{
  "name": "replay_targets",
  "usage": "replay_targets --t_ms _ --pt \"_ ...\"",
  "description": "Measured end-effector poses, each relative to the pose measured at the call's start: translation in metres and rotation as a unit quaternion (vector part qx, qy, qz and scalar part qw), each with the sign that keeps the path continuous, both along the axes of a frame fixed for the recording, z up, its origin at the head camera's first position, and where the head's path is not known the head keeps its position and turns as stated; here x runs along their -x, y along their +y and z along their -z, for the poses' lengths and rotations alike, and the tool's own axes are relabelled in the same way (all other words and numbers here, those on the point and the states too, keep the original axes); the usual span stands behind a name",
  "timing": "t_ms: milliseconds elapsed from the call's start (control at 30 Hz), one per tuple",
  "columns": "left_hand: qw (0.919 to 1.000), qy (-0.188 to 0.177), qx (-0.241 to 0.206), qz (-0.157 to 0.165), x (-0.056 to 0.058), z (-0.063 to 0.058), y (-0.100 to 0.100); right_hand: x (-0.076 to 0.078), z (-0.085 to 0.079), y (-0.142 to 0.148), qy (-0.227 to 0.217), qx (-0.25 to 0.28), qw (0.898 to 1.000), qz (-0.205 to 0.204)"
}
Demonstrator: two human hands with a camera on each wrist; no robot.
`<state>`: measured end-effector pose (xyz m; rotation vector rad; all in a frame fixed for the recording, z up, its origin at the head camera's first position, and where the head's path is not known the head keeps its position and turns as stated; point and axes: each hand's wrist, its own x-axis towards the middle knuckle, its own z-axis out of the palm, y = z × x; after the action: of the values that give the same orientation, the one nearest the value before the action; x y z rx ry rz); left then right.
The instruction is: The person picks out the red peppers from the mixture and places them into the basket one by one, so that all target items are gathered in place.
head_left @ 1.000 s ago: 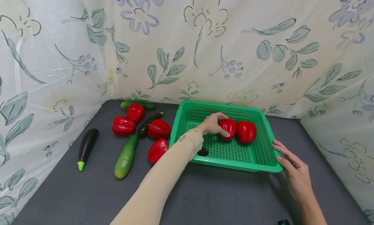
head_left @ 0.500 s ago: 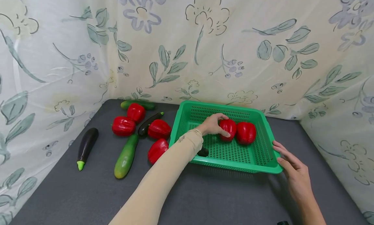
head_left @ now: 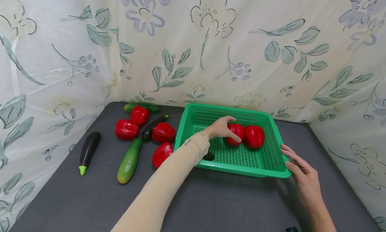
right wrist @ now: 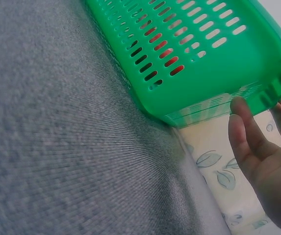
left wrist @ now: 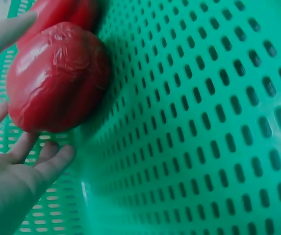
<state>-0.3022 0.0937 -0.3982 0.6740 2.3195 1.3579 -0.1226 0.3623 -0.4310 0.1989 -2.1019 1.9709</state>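
My left hand (head_left: 221,127), its thumb and fingers spread apart, is around a red bell pepper (head_left: 236,135) in the green basket (head_left: 235,171). In the left wrist view this pepper (left wrist: 57,81) lies against a second one, fingertips near its side. That second red bell pepper (head_left: 254,137) lies to its right in the basket. My right hand (head_left: 306,178) is at the basket's right side, fairly straight fingers touching the outer rim and the thumb at the near corner. Seen from the right wrist, fingertips (right wrist: 238,105) lie right at the basket's outer wall.
Left of the basket lie several red bell peppers (head_left: 127,129), a dark eggplant (head_left: 89,151), a small eggplant (head_left: 154,127) and green cucumbers (head_left: 129,161). A dark object (head_left: 209,156) shows beside the sleeve (head_left: 169,178) in the basket. Floral cloth (head_left: 211,58) encloses the table.
The thumb and fingers of my left hand have spread a little wider around the pepper, which stays in place. My right hand has stayed at the basket's rim.
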Motion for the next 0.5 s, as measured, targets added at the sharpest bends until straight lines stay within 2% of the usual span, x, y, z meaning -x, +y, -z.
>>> replay_targets --t_ms 133,233,400,500 --pt "0.9999 -0.003 0.005 0.011 -0.004 -0.008 0.000 0.000 0.000 0.001 0.000 0.002 1.000 -0.003" --pt "0.9996 0.000 0.020 0.022 -0.007 -0.019 -0.003 -0.001 0.000 0.001 -0.001 0.004 1.000 -0.005" --pt "0.9990 0.015 0.023 0.036 -0.014 -0.045 -0.014 -0.001 0.000 0.002 0.000 0.011 1.000 -0.006" --pt "0.9985 0.029 0.008 0.045 -0.021 -0.063 -0.027 -0.001 0.000 0.002 -0.001 0.012 1.000 -0.007"
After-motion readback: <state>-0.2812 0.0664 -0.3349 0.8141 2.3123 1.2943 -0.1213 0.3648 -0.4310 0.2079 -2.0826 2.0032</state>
